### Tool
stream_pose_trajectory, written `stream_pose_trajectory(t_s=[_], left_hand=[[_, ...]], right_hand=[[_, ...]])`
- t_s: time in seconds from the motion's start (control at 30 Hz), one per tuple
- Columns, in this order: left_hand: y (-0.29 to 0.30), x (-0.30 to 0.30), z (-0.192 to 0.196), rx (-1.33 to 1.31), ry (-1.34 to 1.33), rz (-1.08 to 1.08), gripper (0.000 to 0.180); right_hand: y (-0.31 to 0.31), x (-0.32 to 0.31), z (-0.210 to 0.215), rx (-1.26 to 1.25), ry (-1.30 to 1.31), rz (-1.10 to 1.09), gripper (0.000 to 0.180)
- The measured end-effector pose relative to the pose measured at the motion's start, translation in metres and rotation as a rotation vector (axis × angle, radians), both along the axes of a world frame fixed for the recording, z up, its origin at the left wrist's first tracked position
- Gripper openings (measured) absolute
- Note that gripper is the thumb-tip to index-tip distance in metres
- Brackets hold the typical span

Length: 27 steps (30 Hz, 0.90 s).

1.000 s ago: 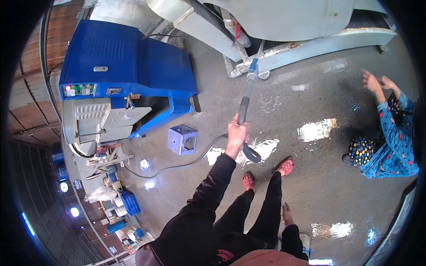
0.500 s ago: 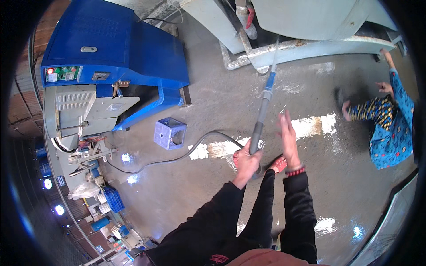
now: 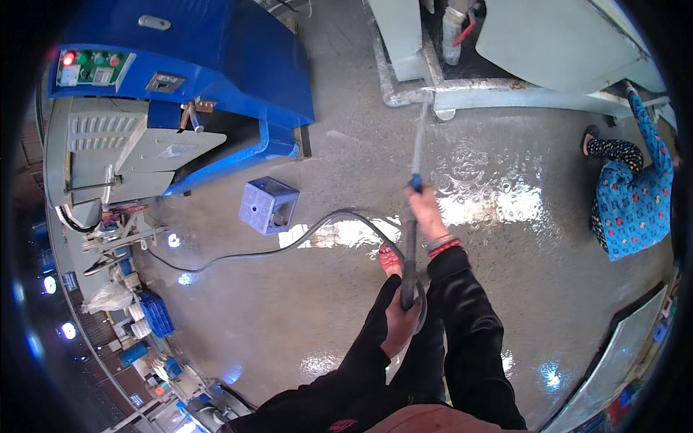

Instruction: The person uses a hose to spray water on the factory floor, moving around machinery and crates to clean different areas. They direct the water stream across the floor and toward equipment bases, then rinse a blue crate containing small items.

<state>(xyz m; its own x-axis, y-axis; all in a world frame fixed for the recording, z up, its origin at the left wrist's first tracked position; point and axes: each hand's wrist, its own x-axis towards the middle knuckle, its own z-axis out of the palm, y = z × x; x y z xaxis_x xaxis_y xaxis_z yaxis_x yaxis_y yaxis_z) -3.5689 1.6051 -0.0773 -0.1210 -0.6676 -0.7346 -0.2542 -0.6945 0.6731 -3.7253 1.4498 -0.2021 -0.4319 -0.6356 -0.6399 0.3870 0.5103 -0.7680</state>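
Hands on a spray lance (image 3: 411, 216): left hand (image 3: 399, 321) closed round its lower grey end where the grey hose (image 3: 303, 238) joins, right hand (image 3: 427, 213) closed round the shaft just below the blue collar. Both grips tight on the lance. Lance tip points toward the pale green machine base (image 3: 505, 90). Wet floor (image 3: 491, 195) between lance and base shines with ripples; floor on the far side of the lance from the base, around the small blue box (image 3: 268, 206), looks duller, likely unwashed. Blue machine (image 3: 216, 65) beyond the box. Another person's patterned sleeve (image 3: 635, 195) lies past the wet patch.
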Motion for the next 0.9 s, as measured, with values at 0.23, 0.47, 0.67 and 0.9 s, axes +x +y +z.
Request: stream_pose_trajectory(t_s=[0.23,0.47,0.67,0.9], left_hand=[[-0.019,0.07,0.002,0.147,0.069,0.198,0.022],[-0.092,0.07,0.01,0.114,0.298,0.282,0.022],[-0.119,0.064,0.034,-0.047,0.334,0.241,0.021],[-0.113,0.089,0.026,-0.076,0.188,0.097,0.023]], right_hand=[[-0.026,0.129,-0.038,0.045,0.167,0.287,0.041],[-0.128,0.111,0.021,-0.009,0.258,0.458,0.046],[-0.162,0.103,0.086,-0.166,0.447,0.396,0.037],[-0.133,0.112,0.043,-0.154,0.541,0.38,0.027]])
